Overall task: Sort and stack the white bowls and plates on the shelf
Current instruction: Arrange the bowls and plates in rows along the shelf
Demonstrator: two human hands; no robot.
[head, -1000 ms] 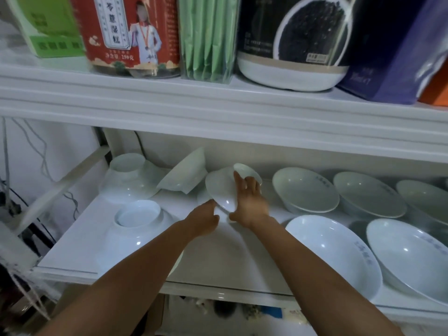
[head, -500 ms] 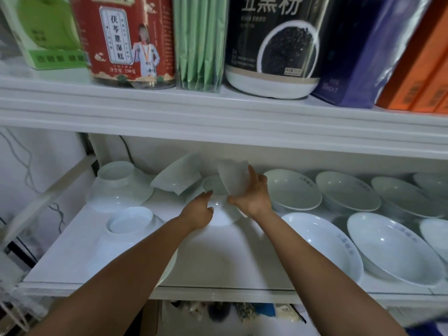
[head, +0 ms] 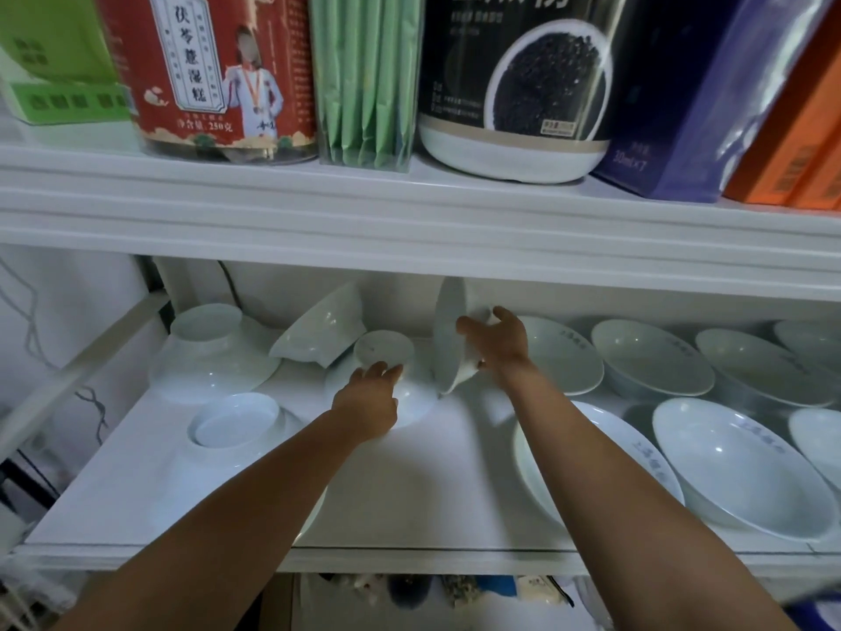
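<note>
While tipped on edge at shelf [head: 409, 485] back middle, white bowl [head: 448, 330] likely handles stiff, slick, chippable, moderately heavy; rim plus foot looks safest hold. Right hand [head: 498, 348] grip curls round its outside. Left hand [head: 368, 403] rests spread on upturned bowl [head: 387, 350]. Bowl's foot hidden by palm; far-right bowls [head: 819, 439] cut off.

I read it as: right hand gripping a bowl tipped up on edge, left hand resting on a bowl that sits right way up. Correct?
Not quite. The head view shows the middle bowl under the left hand lying upside down, foot ring facing up. The rest holds: the right hand grips the tipped bowl, held nearly on edge.
</note>
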